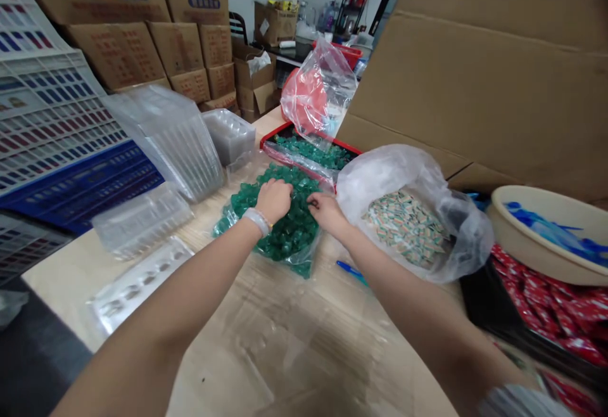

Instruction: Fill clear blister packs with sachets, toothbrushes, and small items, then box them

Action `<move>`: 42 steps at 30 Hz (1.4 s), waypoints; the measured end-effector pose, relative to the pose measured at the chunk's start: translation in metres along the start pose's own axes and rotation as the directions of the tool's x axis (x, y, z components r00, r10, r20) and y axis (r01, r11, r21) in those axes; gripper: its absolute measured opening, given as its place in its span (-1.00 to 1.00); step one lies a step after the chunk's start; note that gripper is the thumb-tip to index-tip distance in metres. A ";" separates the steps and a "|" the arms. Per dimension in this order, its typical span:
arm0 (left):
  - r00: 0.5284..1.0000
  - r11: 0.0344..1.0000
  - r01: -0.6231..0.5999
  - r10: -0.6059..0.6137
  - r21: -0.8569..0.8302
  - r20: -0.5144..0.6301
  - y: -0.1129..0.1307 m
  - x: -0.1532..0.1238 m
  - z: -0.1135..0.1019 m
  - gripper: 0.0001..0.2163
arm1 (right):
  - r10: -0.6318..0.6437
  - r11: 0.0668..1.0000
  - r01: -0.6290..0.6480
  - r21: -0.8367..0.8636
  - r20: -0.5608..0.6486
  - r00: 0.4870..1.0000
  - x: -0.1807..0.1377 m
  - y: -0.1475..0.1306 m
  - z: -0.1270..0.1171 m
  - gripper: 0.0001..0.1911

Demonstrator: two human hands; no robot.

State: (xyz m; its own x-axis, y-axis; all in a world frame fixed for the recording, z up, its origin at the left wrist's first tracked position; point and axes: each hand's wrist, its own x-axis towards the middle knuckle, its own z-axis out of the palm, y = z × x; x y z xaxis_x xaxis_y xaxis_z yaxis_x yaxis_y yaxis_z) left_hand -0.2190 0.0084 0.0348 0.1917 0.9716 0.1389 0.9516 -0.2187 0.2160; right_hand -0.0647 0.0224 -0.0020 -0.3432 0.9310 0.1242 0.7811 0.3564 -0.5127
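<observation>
A clear plastic bag full of small glossy green pieces (297, 230) lies spread on the wooden table. My left hand (274, 200), with a band at its wrist, rests on the pile with its fingers curled down; what they hold, if anything, is hidden. At the pile's right edge, my right hand (327, 211) has thumb and fingertips pinched together, and nothing in them can be made out. A blue pen (351, 272) lies below my right wrist. Close by on the right, an open plastic bag (403, 166) holds many small striped flat pieces (408, 224).
Behind the pile is a red-rimmed tray (273, 135) with more green pieces. Clear plastic trays (164, 132) stand stacked at left, beside plastic crates (95, 173). A cream basin (503, 214) sits over red packets (546, 312) at right. Cardboard boxes (114, 56) rise behind.
</observation>
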 end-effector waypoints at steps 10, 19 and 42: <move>0.994 0.830 0.097 -0.113 -0.549 0.003 -0.009 -0.006 -0.015 -0.72 | -0.102 0.988 0.102 -0.112 0.012 0.995 0.054 0.012 -0.019 -0.74; 0.977 0.876 0.183 -0.212 -0.445 -0.015 0.012 0.036 -0.005 -0.77 | 0.061 0.948 -0.018 0.317 -0.126 0.990 0.045 0.017 -0.023 -0.83; 0.813 -0.003 0.562 0.185 -0.827 0.551 0.166 -0.115 0.017 -0.81 | 0.325 0.254 -0.493 0.832 0.407 0.854 -0.204 0.023 -0.103 -0.76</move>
State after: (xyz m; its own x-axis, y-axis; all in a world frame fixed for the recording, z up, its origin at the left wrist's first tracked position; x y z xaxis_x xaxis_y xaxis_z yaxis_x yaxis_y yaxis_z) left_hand -0.0788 -0.1385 0.0387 0.4644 0.7999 -0.3800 -0.0938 0.4711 0.8771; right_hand 0.0770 -0.1507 0.0488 -0.2514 0.8786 -0.4061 -0.0666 -0.4342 -0.8983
